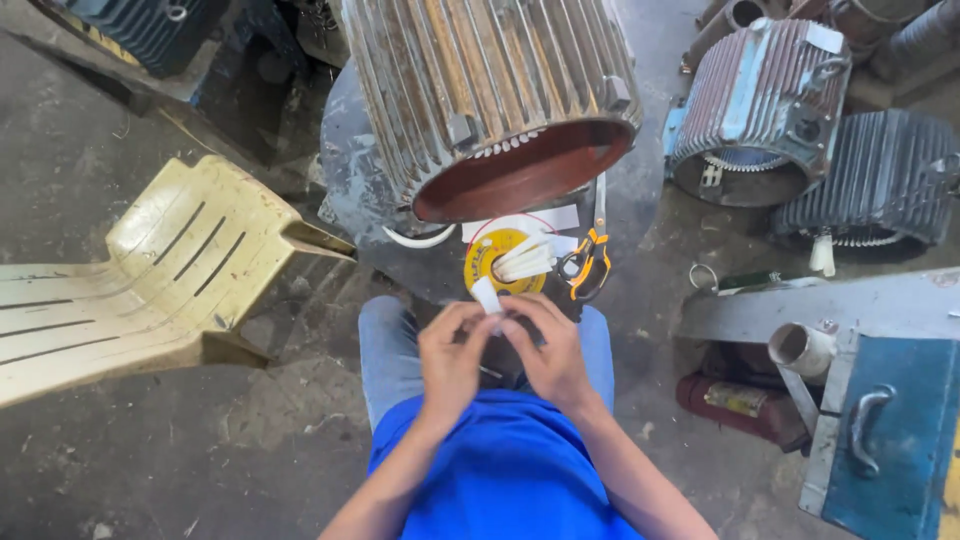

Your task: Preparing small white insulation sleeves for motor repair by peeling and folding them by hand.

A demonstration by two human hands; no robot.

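Seated, knees under a blue shirt; both hands meet over the lap. Left hand (452,352) and right hand (548,355) have fingers (470,318) pinched together on a small white strip (486,295) that sticks up toward 12 o'clock — likely being folded or shaped. To do this well, I judge: keep the pinch low on the strip, both thumbs close, crease even. Just beyond at 12, a yellow reel (500,262) with more white strips lying on it, orange-handled scissors (590,265) just beside at 1. Past them, the big finned motor housing (490,100) — open mouth toward the hands. At 9, a tipped cream plastic chair (160,270). At 2, two more finned housings (760,110) crowd the floor; a blue metal box (890,440) at 3.
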